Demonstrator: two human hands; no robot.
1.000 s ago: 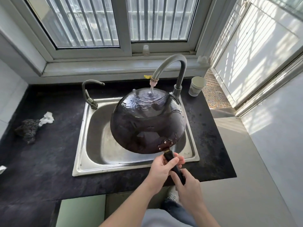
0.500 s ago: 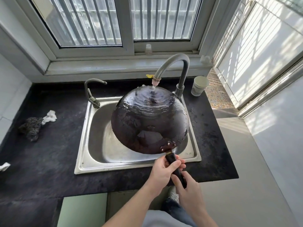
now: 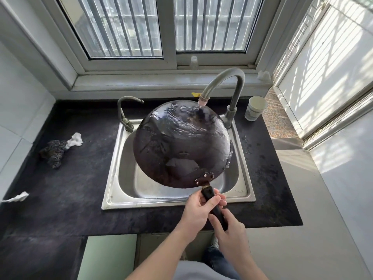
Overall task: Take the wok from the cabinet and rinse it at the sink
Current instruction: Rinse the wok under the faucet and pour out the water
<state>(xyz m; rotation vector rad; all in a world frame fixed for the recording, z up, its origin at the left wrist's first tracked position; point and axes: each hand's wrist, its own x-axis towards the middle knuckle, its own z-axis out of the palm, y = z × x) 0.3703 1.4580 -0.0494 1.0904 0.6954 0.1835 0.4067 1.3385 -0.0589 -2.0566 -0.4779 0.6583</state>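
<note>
A dark round wok point(image 3: 181, 144) hangs upside down over the steel sink point(image 3: 113, 190), its wet rounded underside facing me. Water from the tall curved tap point(image 3: 224, 81) lands on the wok's far edge and spreads across it. Its black handle point(image 3: 214, 207) points toward me. My left hand point(image 3: 198, 209) is closed around the upper handle just below the metal bracket. Lower on the same handle sits my right hand point(image 3: 230, 229), also closed around it.
A second, smaller tap point(image 3: 125, 112) stands at the sink's back left. A paper cup point(image 3: 255, 110) sits on the black counter at the back right. A dark scrubber with white tissue point(image 3: 58, 148) lies on the left counter. Green cabinet doors point(image 3: 109, 257) are below.
The wok has tipped and shifted so the water now strikes nearer its far rim instead of the middle of its underside. Both hands keep the same hold on the handle.
</note>
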